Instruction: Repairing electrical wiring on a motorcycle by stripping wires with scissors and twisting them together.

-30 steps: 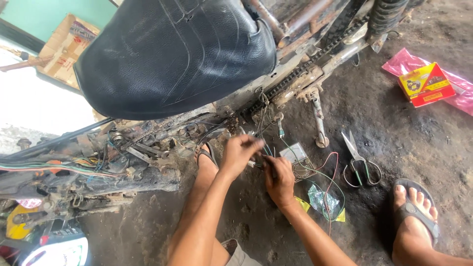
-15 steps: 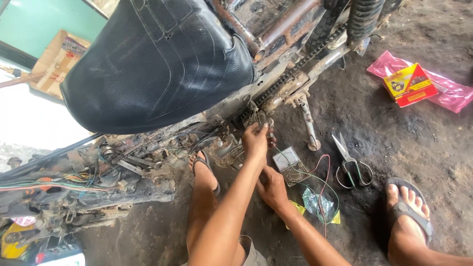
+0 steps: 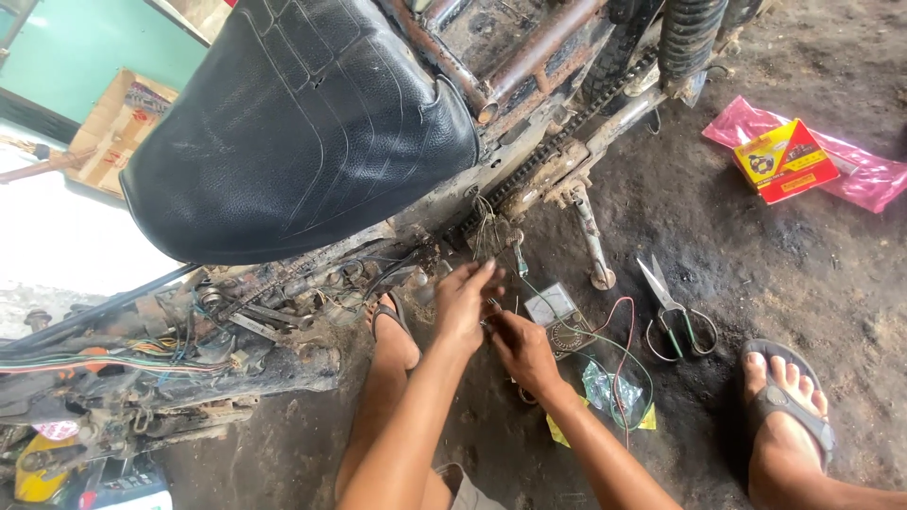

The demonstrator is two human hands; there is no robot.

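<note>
My left hand point(image 3: 465, 300) and my right hand point(image 3: 520, 348) meet under a stripped motorcycle, fingers pinched on thin wires point(image 3: 499, 247) that hang from the frame beside the drive chain point(image 3: 539, 170). The black seat point(image 3: 293, 132) fills the upper view. A small multimeter point(image 3: 559, 317) with red and green leads lies on the dirt just right of my hands. Scissors point(image 3: 673, 312) lie further right. What sits exactly between my fingertips is too small to make out.
The kickstand point(image 3: 593, 241) stands on the dirt floor behind the meter. My feet in sandals rest at left point(image 3: 392, 331) and right point(image 3: 784, 416). A red and yellow box point(image 3: 786, 159) lies on pink plastic at far right. Tangled wiring point(image 3: 142, 354) runs along the left.
The view has shifted a little. Both hands stay together on the wires under the frame; the left hand, raised toward the chain half a second ago, has dropped back next to the right.
</note>
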